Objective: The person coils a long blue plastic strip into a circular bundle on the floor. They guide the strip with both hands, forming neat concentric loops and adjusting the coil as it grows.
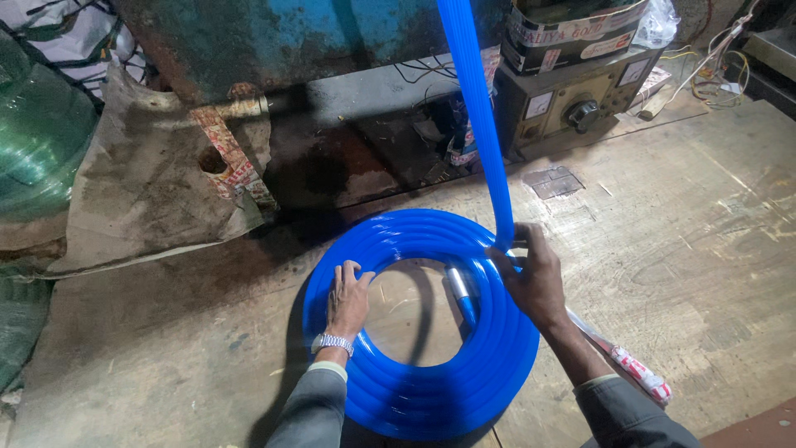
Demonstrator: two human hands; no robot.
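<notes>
A coil of bright blue hose (pixel 431 390) lies flat on a worn wooden floor. My left hand (pixel 347 300), with a metal wristwatch, rests palm down on the coil's inner left edge, fingers spread. My right hand (pixel 531 278) grips the blue hose strand (pixel 477 108) where it leaves the coil's right side; the strand runs steeply up out of the top of the view. A short metal-tipped hose end (pixel 458 288) sits inside the ring, next to my right hand.
A rusty blue machine (pixel 274 41) stands behind the coil. A control box with a black knob (pixel 572 108) and a cardboard box on top is at the back right. Sacks and green rolls (pixel 41 133) fill the left. A red-and-white wrapped stick (pixel 638 373) lies under my right forearm.
</notes>
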